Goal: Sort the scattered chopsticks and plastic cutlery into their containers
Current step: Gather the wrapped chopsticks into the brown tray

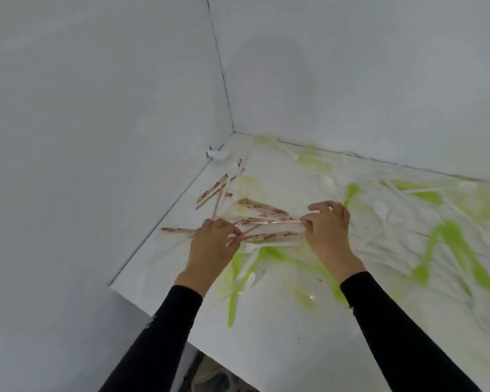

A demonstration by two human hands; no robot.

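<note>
1. Nearby, two black sleeves (164,335) reach in over the near edge of the white surface (280,349).
2. Just past that edge, a long green plastic utensil (231,304) lies between the forearms. A white spoon (248,279) lies beside it and a pale clear spoon (304,297) further right.
3. The left hand (212,246) has its fingers curled round one end of a bundle of paper-wrapped chopsticks (272,230). The right hand (330,230) pinches the other end, so the bundle runs level between them. I cannot tell whether it touches the surface.
4. A white fork (250,247) lies just on the near side of the bundle, its tines toward the left hand.
5. To the right, green cutlery (450,244) and white cutlery (382,210) lie scattered and overlapping, and glare blurs the single pieces.
6. Behind the bundle, more wrapped chopsticks (262,207) lie flat, and a looser heap of chopsticks (219,188) sits near the left wall.
7. Farthest off, the white walls (351,80) meet in a corner, with a small white object (216,154) at its foot that I cannot identify.
</note>
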